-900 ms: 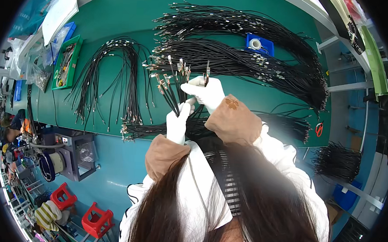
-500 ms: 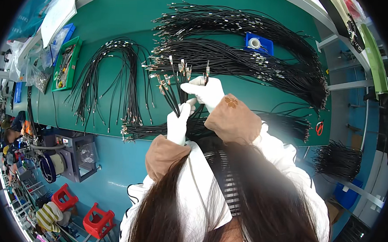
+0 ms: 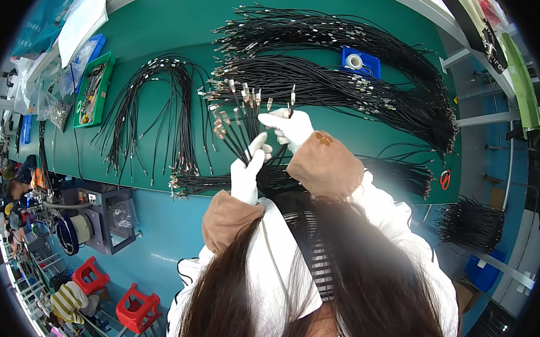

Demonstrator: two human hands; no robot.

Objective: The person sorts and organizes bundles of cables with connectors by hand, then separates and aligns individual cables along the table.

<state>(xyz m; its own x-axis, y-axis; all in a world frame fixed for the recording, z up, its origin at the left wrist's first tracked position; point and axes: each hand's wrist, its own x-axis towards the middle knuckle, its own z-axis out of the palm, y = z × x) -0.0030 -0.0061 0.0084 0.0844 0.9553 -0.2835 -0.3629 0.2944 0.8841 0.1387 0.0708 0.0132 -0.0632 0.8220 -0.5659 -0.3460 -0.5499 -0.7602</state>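
Where my left hand [image 3: 246, 172] clasps the cables [image 3: 242, 130], they fan away and leftward; my right hand [image 3: 293, 129], nearer the upper tips [image 3: 246, 94], right side, holds at least 1 upright wire [image 3: 293, 98].

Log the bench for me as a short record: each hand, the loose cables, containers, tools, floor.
Left hand: white-gloved, gripping a fanned bunch of black cables, metal tips upward
Right hand: white-gloved, holding at least one black cable, tip up
Loose cables: large bundles beyond and right; smaller bundle left
Containers: green tray with mixed items; blue bin with white roll
Tool: red-handled cutter, right edge
Floor: red stools, lower left
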